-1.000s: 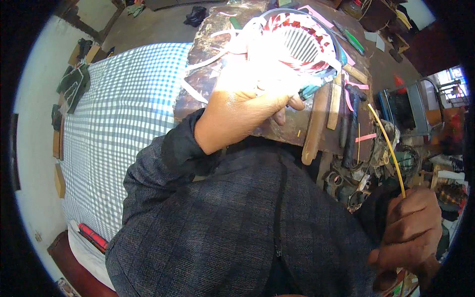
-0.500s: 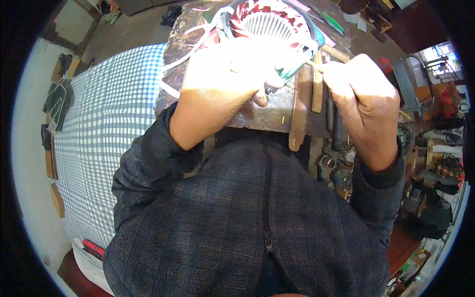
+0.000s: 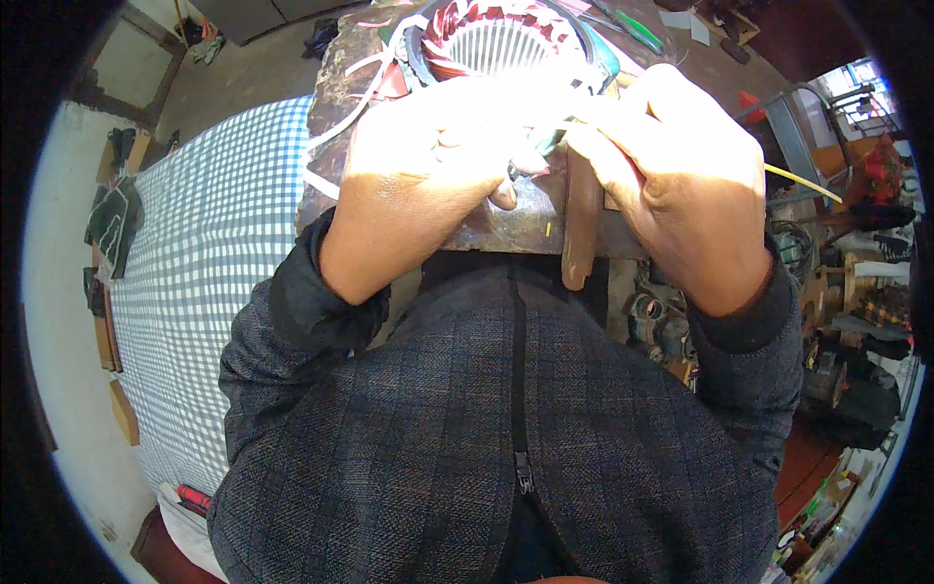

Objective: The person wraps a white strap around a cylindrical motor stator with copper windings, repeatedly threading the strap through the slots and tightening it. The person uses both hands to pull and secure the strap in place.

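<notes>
At the top of the bench lies a motor stator, its round slotted core lined with red insulation and its housing partly green. My left hand is just in front of it, fingers curled and closed; glare hides what they grip. My right hand is closed in a pinch, its fingertips close to the left ones. A thin yellow strand sticks out behind the right hand, which holds it. White lacing tape trails from the stator's left side. Strong light washes out both hands' upper parts.
A wooden stick overhangs the front edge of the worn bench, near a short yellow scrap. A green-handled tool lies beyond. Left stands a surface with a checked cloth; a metal-framed chair and clutter stand right.
My right hand has moved left, toward my left hand, and the yellow strand now sticks out farther behind it. The view has shifted slightly; my left hand stays in front of the stator.
</notes>
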### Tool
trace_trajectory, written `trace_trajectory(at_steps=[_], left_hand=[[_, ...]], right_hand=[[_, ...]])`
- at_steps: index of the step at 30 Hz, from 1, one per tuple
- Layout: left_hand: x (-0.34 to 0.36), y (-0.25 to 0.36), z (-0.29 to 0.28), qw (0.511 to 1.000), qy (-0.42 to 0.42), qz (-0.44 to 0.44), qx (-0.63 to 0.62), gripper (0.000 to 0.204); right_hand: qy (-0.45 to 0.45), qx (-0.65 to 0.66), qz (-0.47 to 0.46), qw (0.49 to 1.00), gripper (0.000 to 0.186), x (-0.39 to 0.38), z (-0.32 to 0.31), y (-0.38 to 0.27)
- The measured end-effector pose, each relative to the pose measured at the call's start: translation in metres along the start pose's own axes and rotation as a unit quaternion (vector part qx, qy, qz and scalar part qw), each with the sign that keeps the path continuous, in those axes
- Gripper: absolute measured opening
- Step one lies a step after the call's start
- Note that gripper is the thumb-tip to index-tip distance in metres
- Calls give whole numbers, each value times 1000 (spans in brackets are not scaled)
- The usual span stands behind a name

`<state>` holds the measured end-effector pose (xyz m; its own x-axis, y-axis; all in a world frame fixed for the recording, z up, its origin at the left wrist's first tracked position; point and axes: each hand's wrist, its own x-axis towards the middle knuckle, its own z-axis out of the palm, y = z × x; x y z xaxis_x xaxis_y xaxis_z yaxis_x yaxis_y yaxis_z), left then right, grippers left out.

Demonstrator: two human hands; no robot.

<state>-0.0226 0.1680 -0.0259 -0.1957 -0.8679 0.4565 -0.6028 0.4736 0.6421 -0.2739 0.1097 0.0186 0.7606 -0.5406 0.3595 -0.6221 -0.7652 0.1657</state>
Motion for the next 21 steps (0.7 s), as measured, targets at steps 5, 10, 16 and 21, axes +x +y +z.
trace_trajectory(at_steps=[5, 10, 16, 21], left_hand=[[0, 4, 7, 973, 38, -121, -192, 15], [1, 2, 8, 983, 70, -94, -144, 14], [0, -3, 8, 964, 101, -167, -179, 10], [-1, -4, -4, 956, 96, -233, -154, 11]], right_hand=[[-44, 16, -36, 998, 28, -3, -1, 1], [-30, 106, -43, 993, 28, 11, 1, 1], [30, 176, -128, 976, 32, 28, 10, 6], [37, 135, -174, 975, 49, 58, 38, 24]])
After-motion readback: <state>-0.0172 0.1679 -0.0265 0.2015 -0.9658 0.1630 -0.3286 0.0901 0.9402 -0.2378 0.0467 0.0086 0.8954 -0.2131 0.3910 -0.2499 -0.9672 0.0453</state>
